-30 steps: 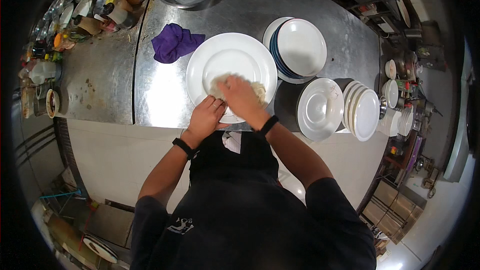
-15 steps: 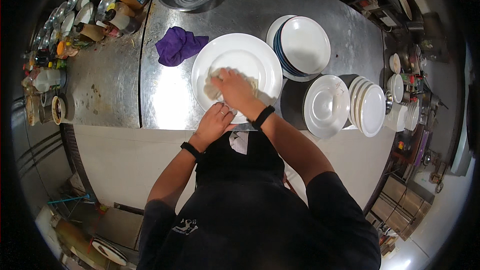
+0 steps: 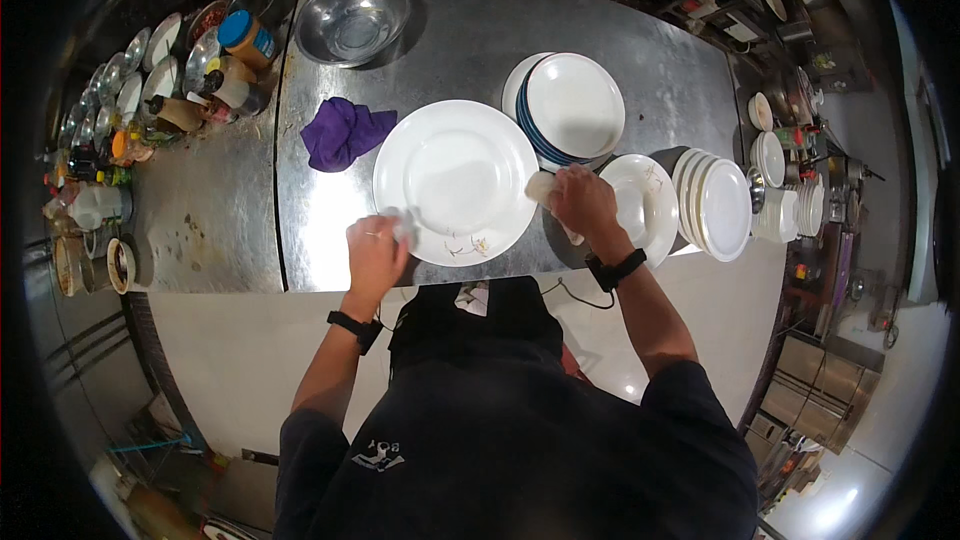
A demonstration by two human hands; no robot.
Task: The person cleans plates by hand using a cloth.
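Gripping opposite rims, the left hand (image 3: 375,252) and right hand (image 3: 583,202) close on the large round white plate (image 3: 455,180), the right also clutching a pale crumpled cloth (image 3: 541,188). That plate lies flat on the steel counter (image 3: 300,230), between a purple rag (image 3: 343,133) and a stack of blue-rimmed white plates (image 3: 570,105).

left hand (image 3: 375,252) curled, right hand (image 3: 583,199) clenched, arms outstretched

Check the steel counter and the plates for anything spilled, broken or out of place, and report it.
Nothing looks broken or spilled. The purple cloth lies crumpled on the counter beside the large white plate. Darker smudges mark the steel left of the seam. The plate stacks sit orderly.
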